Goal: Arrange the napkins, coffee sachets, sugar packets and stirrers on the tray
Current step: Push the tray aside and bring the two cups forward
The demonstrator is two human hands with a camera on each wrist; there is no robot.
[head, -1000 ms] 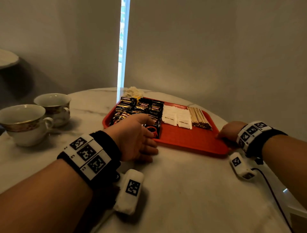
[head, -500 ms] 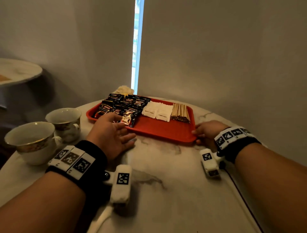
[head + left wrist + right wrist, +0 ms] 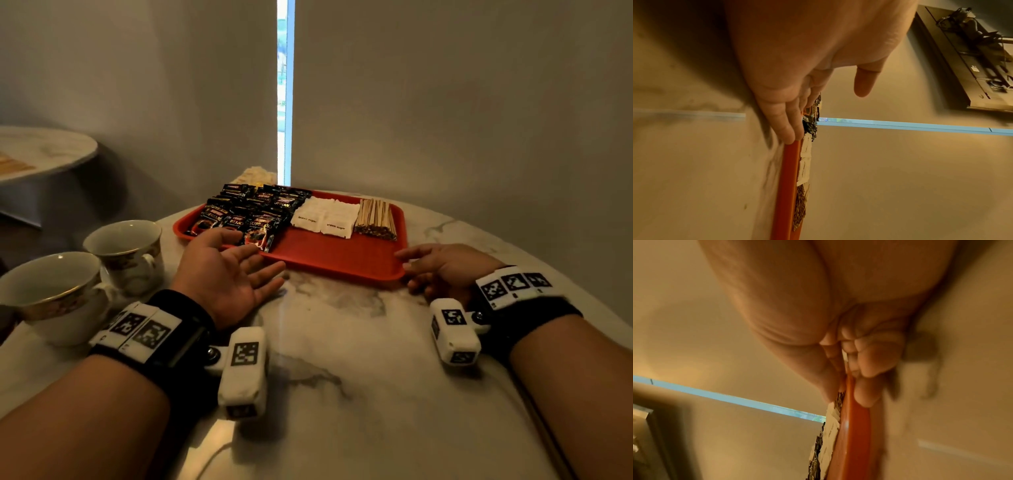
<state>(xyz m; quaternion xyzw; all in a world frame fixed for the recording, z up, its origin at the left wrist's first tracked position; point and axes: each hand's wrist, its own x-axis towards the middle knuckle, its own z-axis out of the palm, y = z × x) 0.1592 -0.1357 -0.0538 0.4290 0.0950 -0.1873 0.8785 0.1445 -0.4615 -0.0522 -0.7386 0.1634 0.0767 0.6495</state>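
Your left hand (image 3: 226,270) has come off the coffee sachets (image 3: 246,219), grip open and empty; right hand (image 3: 442,270) pinches the tray (image 3: 329,253) corner: napkins remain.

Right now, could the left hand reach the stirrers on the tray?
Probably yes: the left hand lies open at the tray front rim, and bare tray floor leads across to the stirrers.
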